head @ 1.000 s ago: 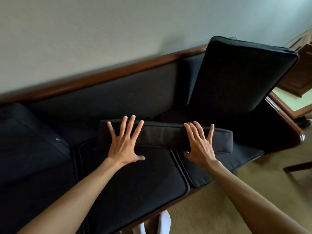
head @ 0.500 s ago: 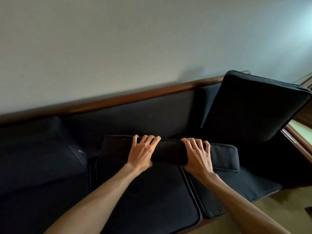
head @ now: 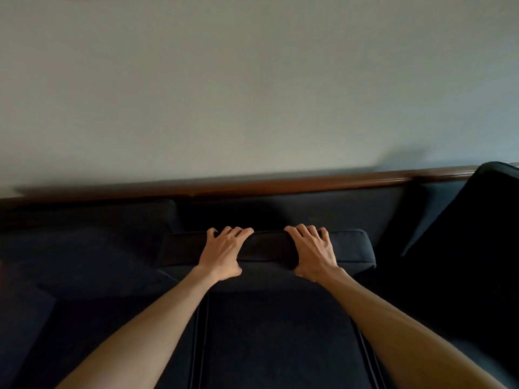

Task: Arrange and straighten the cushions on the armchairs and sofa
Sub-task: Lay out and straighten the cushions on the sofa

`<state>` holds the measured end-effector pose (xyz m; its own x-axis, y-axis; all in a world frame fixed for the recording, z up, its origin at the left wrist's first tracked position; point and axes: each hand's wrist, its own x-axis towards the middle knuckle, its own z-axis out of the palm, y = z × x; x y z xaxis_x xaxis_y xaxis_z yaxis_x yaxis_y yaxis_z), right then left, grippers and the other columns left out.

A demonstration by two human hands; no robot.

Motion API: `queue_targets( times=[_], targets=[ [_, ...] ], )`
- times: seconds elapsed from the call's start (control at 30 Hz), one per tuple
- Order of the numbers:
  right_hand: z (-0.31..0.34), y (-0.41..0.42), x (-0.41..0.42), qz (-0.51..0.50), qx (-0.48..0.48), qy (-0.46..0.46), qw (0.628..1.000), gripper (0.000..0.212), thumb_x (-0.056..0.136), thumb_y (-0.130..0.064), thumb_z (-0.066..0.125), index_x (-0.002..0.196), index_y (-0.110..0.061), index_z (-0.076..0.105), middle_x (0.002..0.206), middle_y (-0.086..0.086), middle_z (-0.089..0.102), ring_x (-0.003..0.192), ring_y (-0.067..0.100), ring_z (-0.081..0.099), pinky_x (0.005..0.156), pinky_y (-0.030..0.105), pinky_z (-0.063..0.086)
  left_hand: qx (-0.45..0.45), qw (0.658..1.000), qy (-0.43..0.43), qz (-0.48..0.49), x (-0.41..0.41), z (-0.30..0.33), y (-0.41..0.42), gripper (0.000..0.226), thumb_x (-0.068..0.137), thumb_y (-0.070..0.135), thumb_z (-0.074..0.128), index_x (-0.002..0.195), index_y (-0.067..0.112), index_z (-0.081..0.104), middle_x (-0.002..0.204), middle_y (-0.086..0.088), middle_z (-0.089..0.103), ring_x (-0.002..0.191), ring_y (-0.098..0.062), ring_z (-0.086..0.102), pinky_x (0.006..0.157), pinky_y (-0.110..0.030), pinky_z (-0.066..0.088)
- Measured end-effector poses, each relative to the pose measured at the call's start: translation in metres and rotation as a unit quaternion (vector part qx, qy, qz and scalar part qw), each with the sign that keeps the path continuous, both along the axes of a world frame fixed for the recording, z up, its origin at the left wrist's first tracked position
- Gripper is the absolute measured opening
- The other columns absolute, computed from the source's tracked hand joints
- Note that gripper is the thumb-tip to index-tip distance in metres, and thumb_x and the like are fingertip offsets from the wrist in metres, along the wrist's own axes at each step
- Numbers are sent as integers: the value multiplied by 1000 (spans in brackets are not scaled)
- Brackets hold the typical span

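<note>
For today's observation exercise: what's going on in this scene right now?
A person is tidying a dark fabric sofa with a wooden top rail. Both bare hands grip the upper edge of a dark rectangular back cushion lying across the seat: the left hand and right hand curl their fingers over it. Another dark cushion leans tilted at the right. The gripped cushion is not yet upright against the backrest.

Open seat surface lies in front of the dark rectangular fabric back cushion (head: 266,248), which stands across the middle dark fabric seat cushion (head: 280,341). A tilted dark fabric cushion (head: 471,228) blocks the right; another dark cushion (head: 84,237) bounds the left. The dark upholstered sofa backrest with brown wooden top rail (head: 280,183) closes the rear.
</note>
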<state>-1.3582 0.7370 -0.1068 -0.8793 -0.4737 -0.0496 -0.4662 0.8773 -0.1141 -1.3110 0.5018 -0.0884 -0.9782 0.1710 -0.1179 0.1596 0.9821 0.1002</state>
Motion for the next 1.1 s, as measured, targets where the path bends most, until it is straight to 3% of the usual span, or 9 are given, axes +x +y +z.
queue_targets(
  times=[0.33, 0.5, 0.63, 1.1],
  targets=[
    [1, -8, -51, -9, 9, -64, 998, 104, 57, -38, 84, 144, -30, 28, 135, -1, 45, 130, 28, 40, 116, 54, 22, 1, 998, -67, -11, -55, 0, -9, 104, 66, 28, 83, 150, 28, 23, 142, 0, 46, 131, -25, 42, 108, -57, 28],
    [0, -18, -71, -11, 12, -58, 998, 111, 69, -35, 81, 155, -31, 11, 155, 3, 24, 148, 28, 14, 118, 63, 5, 5, 995, -99, 6, -81, 1, -22, 109, 65, 32, 85, 152, 28, 19, 148, -1, 41, 135, -27, 39, 110, -56, 27],
    [-6, -15, -72, -16, 38, -48, 998, 107, 82, -31, 74, 156, -29, -2, 164, 5, 3, 152, 27, -4, 115, 65, 1, -12, 994, -112, -9, -96, 0, -23, 112, 68, 36, 84, 154, 27, 13, 151, -2, 35, 137, -28, 35, 111, -58, 26],
    [-17, -20, -99, -38, 41, -13, 998, 92, 90, -30, 66, 157, -24, 2, 165, 10, 3, 152, 29, -1, 117, 60, 5, -17, 994, -107, 29, -120, -12, -29, 104, 83, 30, 74, 154, 30, -2, 162, -3, 10, 150, -26, 7, 119, -56, 9]
  ],
)
